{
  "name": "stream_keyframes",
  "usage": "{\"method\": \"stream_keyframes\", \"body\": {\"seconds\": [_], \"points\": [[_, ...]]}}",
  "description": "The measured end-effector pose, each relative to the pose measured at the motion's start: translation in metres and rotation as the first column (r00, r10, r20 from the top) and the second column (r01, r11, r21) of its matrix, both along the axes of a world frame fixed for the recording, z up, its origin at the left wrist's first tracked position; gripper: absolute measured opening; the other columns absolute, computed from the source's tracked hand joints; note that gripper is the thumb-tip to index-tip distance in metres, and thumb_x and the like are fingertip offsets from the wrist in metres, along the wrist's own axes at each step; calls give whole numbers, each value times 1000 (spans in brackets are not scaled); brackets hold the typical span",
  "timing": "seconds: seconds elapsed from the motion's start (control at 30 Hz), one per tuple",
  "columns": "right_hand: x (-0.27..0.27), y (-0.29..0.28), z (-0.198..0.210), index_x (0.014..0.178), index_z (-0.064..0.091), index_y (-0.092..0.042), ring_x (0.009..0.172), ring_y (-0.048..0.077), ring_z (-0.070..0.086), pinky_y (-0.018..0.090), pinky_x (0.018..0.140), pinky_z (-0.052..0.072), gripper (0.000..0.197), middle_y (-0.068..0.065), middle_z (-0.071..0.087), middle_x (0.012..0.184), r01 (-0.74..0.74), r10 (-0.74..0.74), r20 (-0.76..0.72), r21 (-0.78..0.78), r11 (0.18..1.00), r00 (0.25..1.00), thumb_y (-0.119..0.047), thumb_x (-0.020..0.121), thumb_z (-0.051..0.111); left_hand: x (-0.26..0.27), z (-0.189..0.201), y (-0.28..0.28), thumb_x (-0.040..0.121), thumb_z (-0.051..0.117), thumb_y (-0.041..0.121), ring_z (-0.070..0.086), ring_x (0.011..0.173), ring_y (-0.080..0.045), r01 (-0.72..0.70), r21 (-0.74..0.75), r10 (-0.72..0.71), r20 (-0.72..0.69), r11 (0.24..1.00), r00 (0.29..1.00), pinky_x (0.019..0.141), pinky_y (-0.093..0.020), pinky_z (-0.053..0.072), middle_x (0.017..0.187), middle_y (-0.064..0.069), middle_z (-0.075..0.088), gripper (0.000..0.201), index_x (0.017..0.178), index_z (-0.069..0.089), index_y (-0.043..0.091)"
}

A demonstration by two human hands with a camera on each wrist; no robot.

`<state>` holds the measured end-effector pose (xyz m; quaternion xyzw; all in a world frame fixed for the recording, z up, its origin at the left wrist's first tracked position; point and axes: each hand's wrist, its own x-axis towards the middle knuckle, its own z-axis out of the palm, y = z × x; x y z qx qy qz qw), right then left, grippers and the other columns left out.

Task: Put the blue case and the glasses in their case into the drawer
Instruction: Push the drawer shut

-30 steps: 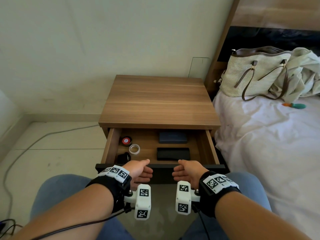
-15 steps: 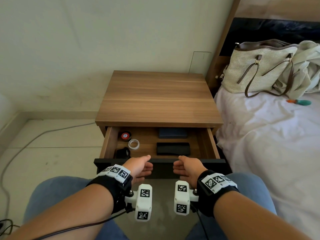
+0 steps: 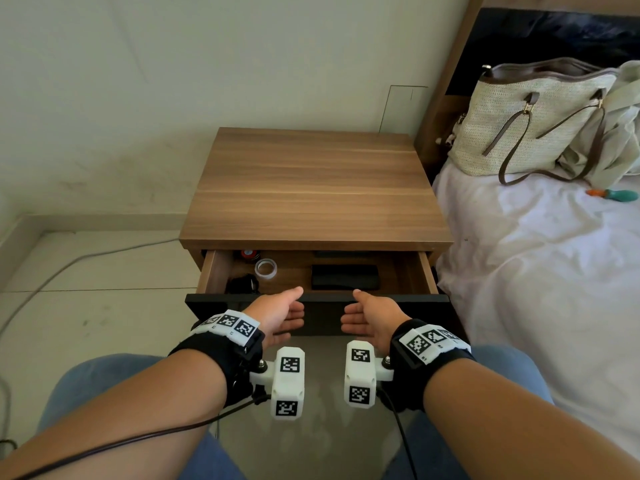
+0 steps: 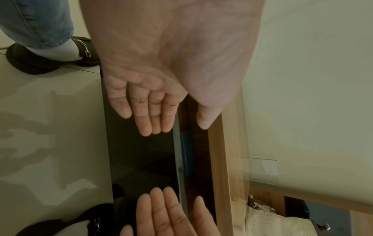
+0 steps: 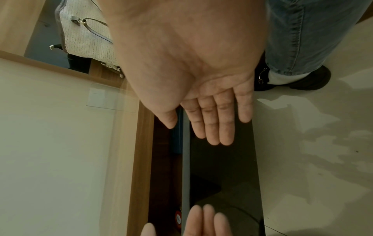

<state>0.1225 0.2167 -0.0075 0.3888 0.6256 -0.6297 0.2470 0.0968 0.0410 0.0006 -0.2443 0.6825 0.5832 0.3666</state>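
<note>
The nightstand drawer [image 3: 415, 301] stands partly open with its black front facing me. Inside lies the black glasses case [image 3: 344, 277]. Behind it only a dark sliver of the blue case [image 3: 337, 253] shows under the nightstand top; it appears as a blue strip [image 4: 186, 153] in the left wrist view. My left hand [image 3: 280, 315] and right hand [image 3: 367, 315] lie side by side against the drawer front. Their fingers are straight and flat on the black panel, and each thumb reaches over its top edge. Neither hand holds anything.
In the drawer's left part sit a clear tape roll [image 3: 266, 268], a red round item [image 3: 248, 254] and a small black item [image 3: 244, 284]. The bed [image 3: 536, 289] with a woven handbag [image 3: 530, 119] is close on the right. A cable [image 3: 86, 261] runs over the floor at left.
The drawer has slid further into the nightstand, so the blue case is now mostly hidden. Both hands moved forward with it, and their fingers went from curled to flat on the front.
</note>
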Motion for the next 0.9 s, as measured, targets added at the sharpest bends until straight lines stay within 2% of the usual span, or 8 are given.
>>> {"method": "stream_keyframes", "body": {"seconds": [0.1,0.2,0.47,0.57,0.73,0.9], "points": [[-8,1,-4,118,59,-4,98,27,64,43,97,45,48,10,66,97,2,-2,-15,2,1000,1000,-43,98,40,-10,0,2,92,51,49,65,100,-13,-9,-5,9,-9,1000,1000,90,-35,43,111,-1,70,40,104,67,14],[-19,4,-5,119,59,-4,96,25,65,42,94,45,52,9,67,97,10,-10,-27,-6,1000,1000,-47,97,41,-20,-1,3,92,51,50,66,100,-13,-10,-2,10,-10,1000,1000,91,-35,43,111,0,71,41,105,68,14],[-48,12,-8,117,60,-4,99,25,64,43,99,44,61,11,66,106,-1,0,-41,-38,999,999,-57,93,41,-47,-3,7,93,49,51,65,103,-13,-25,2,25,-35,1000,999,94,-36,43,111,0,71,44,107,68,14],[-59,15,-10,113,62,-4,101,26,65,44,100,45,61,12,67,106,20,-21,-46,-37,999,999,-58,92,42,-57,-4,10,93,48,52,66,103,-13,-43,5,43,-38,999,998,91,-35,44,110,0,71,45,107,68,15],[-72,19,-12,94,64,-9,98,25,66,43,98,45,58,11,69,103,27,-28,-34,-38,999,999,-62,90,41,-68,-7,14,93,47,52,66,100,-12,-85,3,85,-56,996,995,87,-32,45,107,1,72,45,104,70,14],[-82,21,-13,97,65,-10,99,24,66,41,93,45,59,10,70,104,29,-32,-45,-46,999,998,-62,90,39,-79,-13,16,94,45,53,66,100,-12,-110,13,110,-72,994,991,93,-35,43,107,0,72,46,100,70,15]]}}
